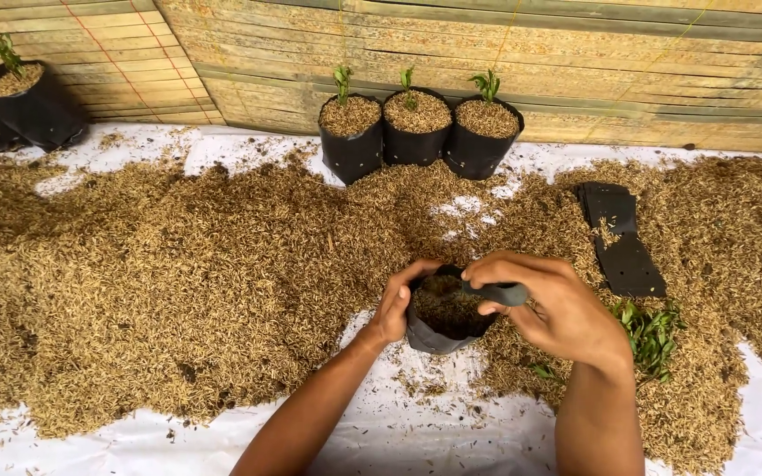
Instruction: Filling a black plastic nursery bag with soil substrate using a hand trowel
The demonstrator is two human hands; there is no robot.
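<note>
A small black nursery bag (441, 326), partly filled with rice husk, stands on the white sheet in front of me. My left hand (397, 304) grips its left rim, thumb over the edge. My right hand (544, 304) pinches the right rim, which is rolled or folded outward between my fingers. Brown husk (187, 273) is spread in a wide heap around the bag.
Three filled black bags with green seedlings (416, 123) stand against the bamboo wall. More filled bags (19, 106) sit at far left. Flat empty black bags (621, 238) lie to the right, loose green seedlings (650, 335) near my right wrist. White sheet (399, 423) shows below.
</note>
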